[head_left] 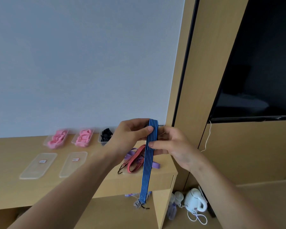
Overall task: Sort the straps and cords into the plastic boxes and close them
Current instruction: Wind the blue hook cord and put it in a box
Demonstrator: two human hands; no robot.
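Note:
A blue, black-striped flat cord (146, 169) hangs folded in the air above the desk's right end. My left hand (130, 134) pinches its top fold with thumb and fingers. My right hand (168, 144) pinches it a little lower. Its hooked ends dangle below the desk edge. Under my hands lie a red striped cord (134, 160) and a purple strap (155, 164). Two open plastic boxes hold pink straps (57, 138) (83, 137). A third box (106, 135) holds black cords.
Two clear lids (38, 165) (73, 163) lie flat on the wooden desk (10, 187) in front of the pink boxes. A white kettle (195, 201) and bottles stand on the floor at the right. A dark screen (262, 63) hangs on the right wall.

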